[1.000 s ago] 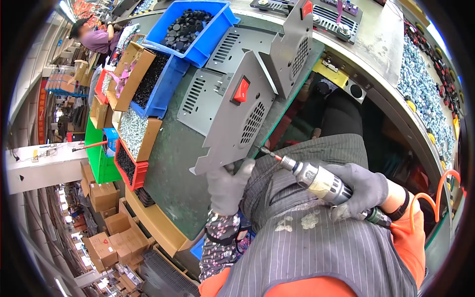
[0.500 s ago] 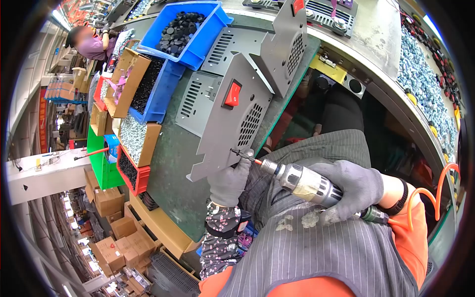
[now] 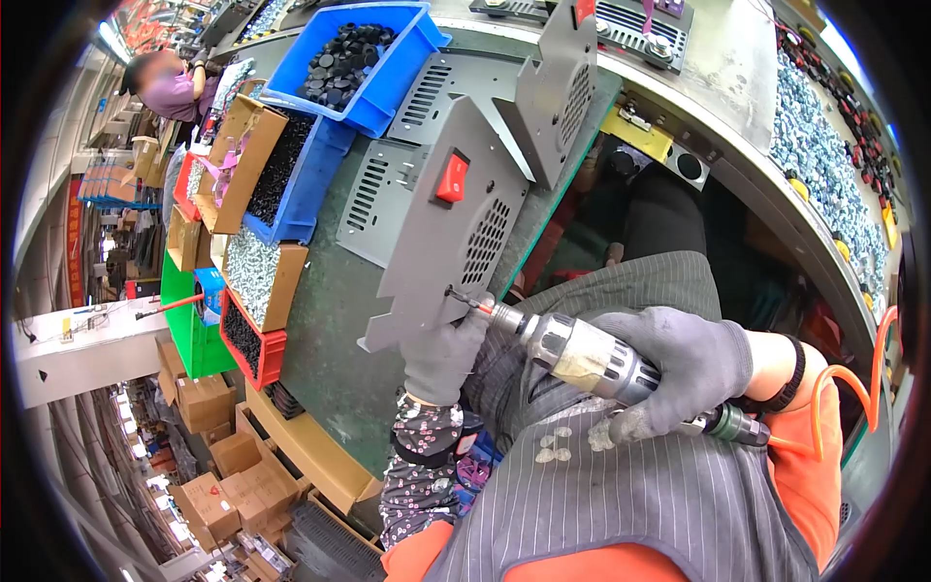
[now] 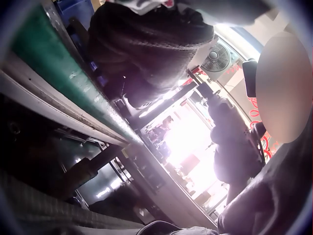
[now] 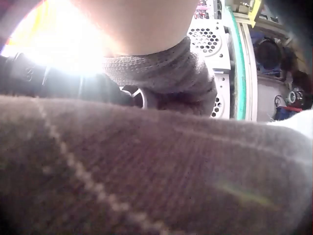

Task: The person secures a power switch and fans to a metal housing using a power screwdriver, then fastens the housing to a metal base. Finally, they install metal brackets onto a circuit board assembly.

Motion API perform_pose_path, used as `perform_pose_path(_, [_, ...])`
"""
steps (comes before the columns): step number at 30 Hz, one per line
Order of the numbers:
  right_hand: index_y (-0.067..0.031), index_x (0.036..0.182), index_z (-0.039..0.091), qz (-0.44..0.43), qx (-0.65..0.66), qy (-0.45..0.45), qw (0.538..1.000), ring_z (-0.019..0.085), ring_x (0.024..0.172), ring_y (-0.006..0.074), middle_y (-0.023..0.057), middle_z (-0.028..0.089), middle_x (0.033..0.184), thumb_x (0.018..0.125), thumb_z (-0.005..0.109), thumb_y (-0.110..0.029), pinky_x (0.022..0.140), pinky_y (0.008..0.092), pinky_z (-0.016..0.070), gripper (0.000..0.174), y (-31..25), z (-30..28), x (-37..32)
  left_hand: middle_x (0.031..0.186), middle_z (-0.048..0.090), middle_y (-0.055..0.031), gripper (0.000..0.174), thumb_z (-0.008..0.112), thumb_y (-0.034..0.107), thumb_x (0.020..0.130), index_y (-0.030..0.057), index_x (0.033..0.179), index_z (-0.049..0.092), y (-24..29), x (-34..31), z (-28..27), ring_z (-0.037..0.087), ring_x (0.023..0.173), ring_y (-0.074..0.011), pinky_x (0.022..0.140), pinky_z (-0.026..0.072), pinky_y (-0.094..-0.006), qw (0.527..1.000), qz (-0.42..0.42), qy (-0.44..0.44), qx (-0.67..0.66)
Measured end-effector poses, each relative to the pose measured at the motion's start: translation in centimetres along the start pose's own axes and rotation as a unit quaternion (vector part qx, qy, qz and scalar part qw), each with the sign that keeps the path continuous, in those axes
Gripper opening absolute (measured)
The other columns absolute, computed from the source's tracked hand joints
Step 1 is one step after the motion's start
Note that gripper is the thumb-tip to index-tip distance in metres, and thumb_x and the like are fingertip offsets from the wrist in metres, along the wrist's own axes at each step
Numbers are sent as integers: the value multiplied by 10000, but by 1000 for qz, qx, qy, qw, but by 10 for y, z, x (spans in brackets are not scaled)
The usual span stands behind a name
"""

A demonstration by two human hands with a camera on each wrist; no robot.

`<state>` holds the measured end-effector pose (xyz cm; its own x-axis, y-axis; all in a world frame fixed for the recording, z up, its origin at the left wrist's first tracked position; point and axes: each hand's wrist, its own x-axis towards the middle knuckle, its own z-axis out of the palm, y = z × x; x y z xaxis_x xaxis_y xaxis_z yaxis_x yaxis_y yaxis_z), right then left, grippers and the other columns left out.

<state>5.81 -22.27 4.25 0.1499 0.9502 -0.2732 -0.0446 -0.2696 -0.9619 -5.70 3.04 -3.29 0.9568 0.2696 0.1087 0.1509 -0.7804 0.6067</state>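
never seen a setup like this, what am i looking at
No robot here, just a person at work. The wide picture comes from a head camera looking down; the other two come from wrist cameras. The right grip, a gloved hand, holds a driver, its tip at a grey metal panel with a red switch. The left grip is by the panel's lower edge; its exact hold is unclear. On or along the green worktop are another grey panel, a blue bin of black caps and a cardboard box of small silvery parts.
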Motion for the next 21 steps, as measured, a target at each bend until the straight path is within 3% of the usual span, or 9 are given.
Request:
perform_pose_path(4, [-26,1145,514,9,-57,4,998,647,776,235,108,640,862,675,784,-313,713,334,513,613,-2,-5,-10,888,636,-77,269,690,194,789,41,1007,651,-5,-9,-18,612,825,-254,683,492,-370,959,-3,12,-282])
perform_pose_path(5, [-31,1166,507,-9,-54,6,998,647,788,243,112,639,887,671,785,-310,717,337,512,633,-1,-7,-13,882,634,-79,305,628,154,828,22,1100,586,-17,-16,-25,614,856,-239,668,502,-354,813,-114,18,-570])
perform_pose_path(6, [-31,1166,507,-10,-57,2,998,647,788,243,112,639,887,671,785,-310,717,337,512,633,7,-7,-16,877,632,-80,347,567,114,868,2,1194,521,-24,-20,-29,615,887,-225,652,512,-338,572,-210,21,-793])
perform_pose_path(8, [-39,1198,493,-46,-55,-10,997,642,800,249,114,633,925,665,786,-303,732,341,508,663,25,-7,-17,992,618,-133,379,450,63,908,-20,1277,420,-25,-24,-31,618,916,-210,592,530,-292,567,-245,115,-778])
perform_pose_path(10, [-37,1243,473,-5,-51,-46,998,638,821,249,126,631,938,678,779,-294,753,342,504,692,27,-8,-14,1095,590,-171,376,421,34,906,-26,1277,432,-52,-34,-28,636,879,-201,521,528,-269,438,-202,4,-876])
perform_pose_path(12, [2,1334,390,2,-51,-53,997,638,864,269,153,636,1000,617,811,-348,792,349,497,902,35,-3,-7,1120,583,-180,383,414,30,906,-23,1285,426,-46,-37,-27,643,840,-190,491,512,-247,447,-221,28,-866])
perform_pose_path(17, [-2,1313,426,-36,-89,-50,994,620,923,279,157,619,1044,643,799,-323,831,349,482,832,22,-1,14,1103,603,-172,388,413,40,921,-23,1304,407,-13,-26,-34,610,666,-122,417,453,-196,525,-353,198,-749])
perform_pose_path(19, [-30,1323,423,-7,-85,-80,993,607,990,291,175,612,1078,688,773,-347,851,362,478,791,26,-1,21,1137,589,-169,401,405,47,931,-10,1327,386,-32,-34,-32,496,548,-70,397,405,-171,424,-225,69,-874])
perform_pose_path(21, [-29,1317,428,-27,-81,-77,993,611,980,294,177,617,1060,687,770,-357,846,363,479,789,31,5,31,1145,587,-160,408,402,48,933,3,1338,378,-32,-38,-32,437,517,-58,395,390,-164,407,-220,72,-884])
